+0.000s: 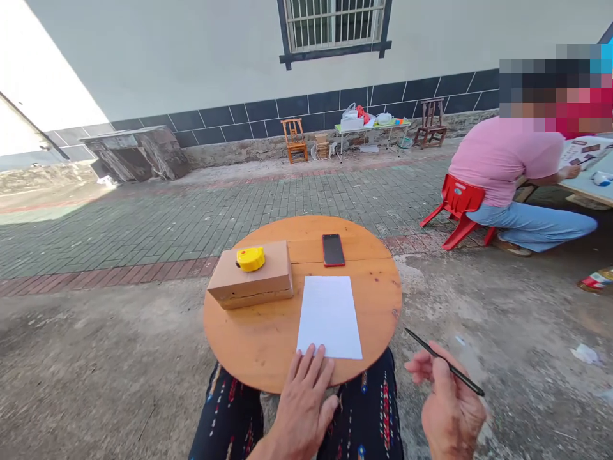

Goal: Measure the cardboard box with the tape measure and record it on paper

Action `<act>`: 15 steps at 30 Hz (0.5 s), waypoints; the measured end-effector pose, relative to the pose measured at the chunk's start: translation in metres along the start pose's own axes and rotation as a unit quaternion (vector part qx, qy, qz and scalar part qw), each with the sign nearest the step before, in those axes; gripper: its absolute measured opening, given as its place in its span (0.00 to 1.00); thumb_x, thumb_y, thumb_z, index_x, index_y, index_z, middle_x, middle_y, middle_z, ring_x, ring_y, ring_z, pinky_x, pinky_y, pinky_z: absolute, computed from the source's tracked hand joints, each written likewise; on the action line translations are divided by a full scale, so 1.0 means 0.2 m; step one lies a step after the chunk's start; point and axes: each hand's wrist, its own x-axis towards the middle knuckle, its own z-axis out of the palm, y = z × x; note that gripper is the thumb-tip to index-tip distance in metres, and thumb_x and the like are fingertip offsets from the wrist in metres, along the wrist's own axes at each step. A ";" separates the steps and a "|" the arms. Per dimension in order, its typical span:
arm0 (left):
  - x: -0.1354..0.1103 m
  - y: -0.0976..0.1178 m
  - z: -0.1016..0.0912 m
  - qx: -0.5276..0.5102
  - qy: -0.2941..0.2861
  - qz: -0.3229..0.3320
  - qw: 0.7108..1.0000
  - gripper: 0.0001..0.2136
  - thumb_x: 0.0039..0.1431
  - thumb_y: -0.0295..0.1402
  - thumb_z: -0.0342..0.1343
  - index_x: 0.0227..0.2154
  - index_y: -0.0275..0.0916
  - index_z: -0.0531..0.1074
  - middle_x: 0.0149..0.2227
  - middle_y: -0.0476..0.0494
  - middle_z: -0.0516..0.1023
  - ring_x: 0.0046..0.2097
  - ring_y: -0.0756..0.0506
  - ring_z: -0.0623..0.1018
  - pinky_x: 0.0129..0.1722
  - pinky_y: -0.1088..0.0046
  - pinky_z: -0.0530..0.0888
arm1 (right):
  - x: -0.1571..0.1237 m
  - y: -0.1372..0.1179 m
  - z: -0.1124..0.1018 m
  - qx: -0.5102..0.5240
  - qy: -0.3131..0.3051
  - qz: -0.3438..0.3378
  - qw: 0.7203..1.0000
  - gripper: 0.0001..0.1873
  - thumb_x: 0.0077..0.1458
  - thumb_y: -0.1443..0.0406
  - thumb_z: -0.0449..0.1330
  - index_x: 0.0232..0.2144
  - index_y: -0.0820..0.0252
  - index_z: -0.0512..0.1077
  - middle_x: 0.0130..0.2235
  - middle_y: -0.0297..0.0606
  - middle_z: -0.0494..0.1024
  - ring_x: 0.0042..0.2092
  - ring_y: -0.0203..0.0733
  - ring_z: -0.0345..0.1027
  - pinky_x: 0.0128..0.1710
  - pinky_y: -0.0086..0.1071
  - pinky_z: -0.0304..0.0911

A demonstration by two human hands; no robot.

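Observation:
My left hand (309, 396) lies flat with fingers stretched out, its fingertips on the near edge of a white sheet of paper (330, 316). The paper rests on a round wooden table (253, 345). Off the table's right side, my right hand (447, 396) holds a slim black pen (445, 362), its thin end pointing up and left. Behind the paper lies a phone (333, 250) with a dark screen and red edge. A yellow tape measure (250, 259) sits on top of a brown cardboard box (268, 275) on the table's left part.
A person in a pink shirt (502, 156) sits on a red plastic chair (462, 198) at another table on the right. Along the wall stand a wooden chair (294, 140), a low table with bags (371, 124) and a darker chair (430, 121). A bottle (596, 280) lies at far right.

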 end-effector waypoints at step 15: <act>-0.01 0.01 0.04 0.000 0.041 -0.032 0.999 0.27 0.66 0.46 0.48 0.65 0.43 0.58 0.68 0.51 0.58 0.67 0.40 0.58 0.65 0.57 0.54 | 0.08 0.23 0.46 0.002 -0.113 0.050 0.992 0.18 0.51 0.51 0.66 0.34 0.58 0.71 0.23 0.31 0.78 0.21 0.35 0.66 0.25 0.30 0.65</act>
